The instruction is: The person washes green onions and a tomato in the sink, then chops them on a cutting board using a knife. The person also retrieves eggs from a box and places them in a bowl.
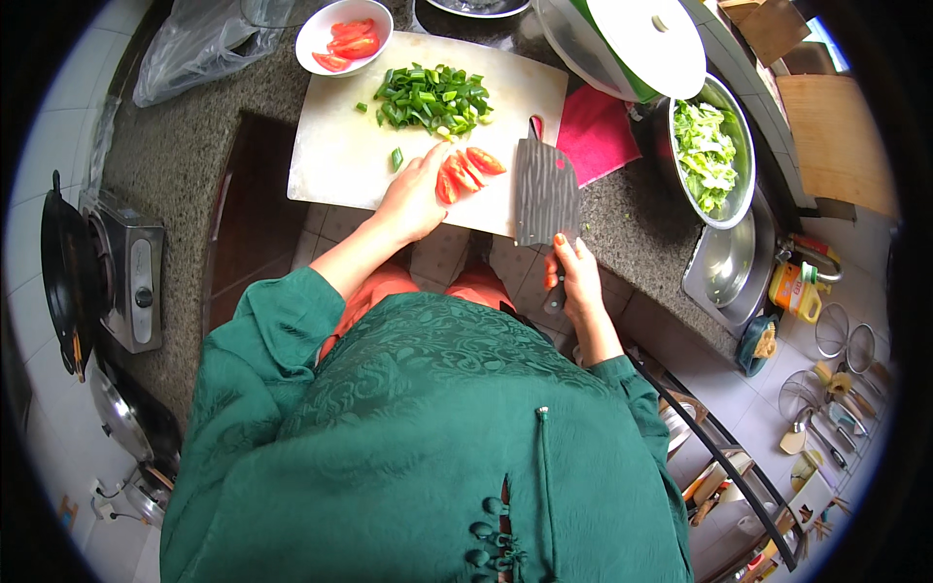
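On the white cutting board [335,160], my left hand [414,195] rests against the left side of several tomato wedges [461,175]. Its fingertips reach past their far end and the thumb lies at the near end; whether it grips them cannot be seen. My right hand [576,270] is closed around the handle of a cleaver [548,191]. The dark, patterned blade lies flat over the board's right edge. A pile of chopped green onion [434,98] sits beyond the wedges. At the board's far left corner, a white bowl [310,40] holds more tomato wedges.
A red cloth [598,135] lies right of the board, near a white-lidded container [649,44]. Farther right, a metal bowl of chopped leafy greens [703,157] stands by the sink [692,280]. A plastic bag [200,55] is at back left; a gas stove [135,284] bears a wok [65,277].
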The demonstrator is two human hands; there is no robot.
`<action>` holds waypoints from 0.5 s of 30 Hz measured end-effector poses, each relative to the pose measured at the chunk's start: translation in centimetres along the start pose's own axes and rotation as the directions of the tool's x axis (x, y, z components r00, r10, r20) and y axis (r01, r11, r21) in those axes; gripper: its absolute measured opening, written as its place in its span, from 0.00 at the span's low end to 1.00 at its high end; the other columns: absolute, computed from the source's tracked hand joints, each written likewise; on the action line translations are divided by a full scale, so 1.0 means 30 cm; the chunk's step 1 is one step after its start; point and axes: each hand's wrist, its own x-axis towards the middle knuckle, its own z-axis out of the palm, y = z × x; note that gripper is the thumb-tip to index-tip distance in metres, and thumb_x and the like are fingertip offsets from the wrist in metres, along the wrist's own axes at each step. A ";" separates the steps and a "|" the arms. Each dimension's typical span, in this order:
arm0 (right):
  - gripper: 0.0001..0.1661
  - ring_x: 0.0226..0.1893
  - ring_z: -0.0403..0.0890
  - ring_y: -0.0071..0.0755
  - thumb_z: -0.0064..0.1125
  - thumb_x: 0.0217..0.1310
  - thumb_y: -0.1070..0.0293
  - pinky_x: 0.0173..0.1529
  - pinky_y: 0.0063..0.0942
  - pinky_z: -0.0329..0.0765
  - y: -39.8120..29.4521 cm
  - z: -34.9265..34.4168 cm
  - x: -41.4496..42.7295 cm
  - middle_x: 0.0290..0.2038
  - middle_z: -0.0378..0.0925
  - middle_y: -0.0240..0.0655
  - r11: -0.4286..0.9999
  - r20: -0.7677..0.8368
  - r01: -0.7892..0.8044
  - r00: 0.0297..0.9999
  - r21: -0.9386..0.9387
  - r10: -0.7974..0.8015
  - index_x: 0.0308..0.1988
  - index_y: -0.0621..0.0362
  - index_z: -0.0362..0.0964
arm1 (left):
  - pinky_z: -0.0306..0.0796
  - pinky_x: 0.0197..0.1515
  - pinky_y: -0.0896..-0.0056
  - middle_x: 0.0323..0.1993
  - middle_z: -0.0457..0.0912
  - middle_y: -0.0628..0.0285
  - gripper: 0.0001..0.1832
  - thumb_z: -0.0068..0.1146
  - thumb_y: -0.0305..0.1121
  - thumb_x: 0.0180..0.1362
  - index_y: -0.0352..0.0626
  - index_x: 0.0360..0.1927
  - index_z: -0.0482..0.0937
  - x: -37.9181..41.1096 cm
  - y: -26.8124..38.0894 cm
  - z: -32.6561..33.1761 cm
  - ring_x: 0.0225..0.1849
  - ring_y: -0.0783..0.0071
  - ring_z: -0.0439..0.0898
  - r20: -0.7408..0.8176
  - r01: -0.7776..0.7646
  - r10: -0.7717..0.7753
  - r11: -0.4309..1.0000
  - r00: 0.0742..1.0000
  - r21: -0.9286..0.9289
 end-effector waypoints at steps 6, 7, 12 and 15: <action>0.17 0.13 0.68 0.20 0.56 0.65 0.54 0.18 0.21 0.68 0.074 0.082 0.024 0.18 0.68 0.28 0.990 0.068 -0.076 0.995 0.117 0.068 0.35 0.55 0.65 | 0.69 0.55 0.56 0.50 0.75 0.42 0.40 0.64 0.30 0.46 0.43 0.65 0.60 0.082 0.015 -0.029 0.53 0.48 0.75 0.223 0.050 -0.056 0.998 0.973 0.030; 0.17 0.14 0.68 0.20 0.56 0.65 0.54 0.18 0.21 0.68 0.079 0.103 0.028 0.19 0.68 0.28 0.993 0.088 -0.061 0.995 0.106 0.052 0.35 0.55 0.65 | 0.70 0.54 0.57 0.50 0.75 0.42 0.40 0.63 0.30 0.47 0.43 0.65 0.60 0.089 0.016 -0.033 0.53 0.48 0.75 0.238 0.041 -0.043 0.999 0.970 0.013; 0.16 0.14 0.68 0.20 0.58 0.64 0.56 0.19 0.21 0.67 0.103 0.186 0.030 0.18 0.69 0.28 0.996 0.110 -0.069 0.992 0.059 0.062 0.35 0.57 0.68 | 0.69 0.56 0.58 0.51 0.76 0.45 0.38 0.62 0.24 0.43 0.42 0.62 0.64 0.080 0.012 -0.033 0.53 0.49 0.75 0.196 0.015 -0.015 1.000 0.980 0.003; 0.16 0.14 0.67 0.20 0.59 0.63 0.56 0.19 0.21 0.67 0.121 0.198 0.034 0.19 0.68 0.29 0.997 0.115 -0.057 0.992 0.058 0.050 0.34 0.57 0.68 | 0.69 0.57 0.59 0.51 0.76 0.45 0.38 0.62 0.23 0.42 0.42 0.62 0.65 0.063 -0.008 -0.031 0.53 0.49 0.75 0.138 -0.010 0.014 1.000 0.990 -0.028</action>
